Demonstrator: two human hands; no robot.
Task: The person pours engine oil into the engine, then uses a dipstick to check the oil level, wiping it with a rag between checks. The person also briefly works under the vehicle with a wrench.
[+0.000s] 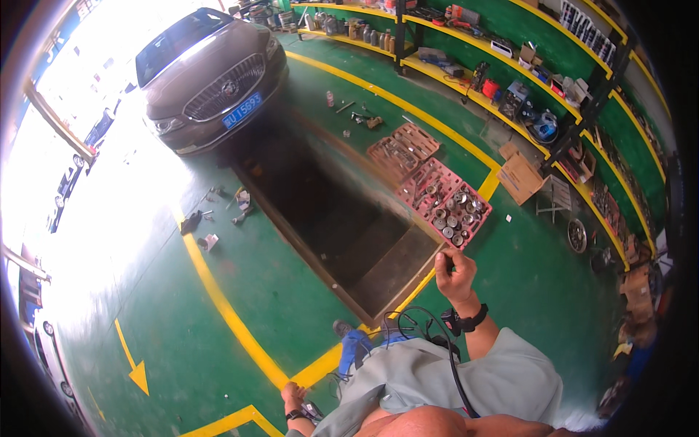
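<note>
My right hand (457,275) is raised in front of me, fingers curled in toward the thumb, and I see nothing in it. In the picture it comes closest to an open red tool case (461,215) full of round metal pieces, which lies on the floor beyond it. My left hand (293,395) hangs low at my side over a yellow floor line (318,370), and its fingers are mostly hidden. A dark watch-like band (470,320) is on my right wrist, and black cables (437,331) run across my front.
A sunken inspection pit (328,218) opens in the green floor ahead, reaching to a brown car (211,73). More open tool cases (404,151) lie along its right edge. Loose parts (240,204) lie to its left. Yellow-edged shelves (495,58) and a cardboard box (518,177) stand at right.
</note>
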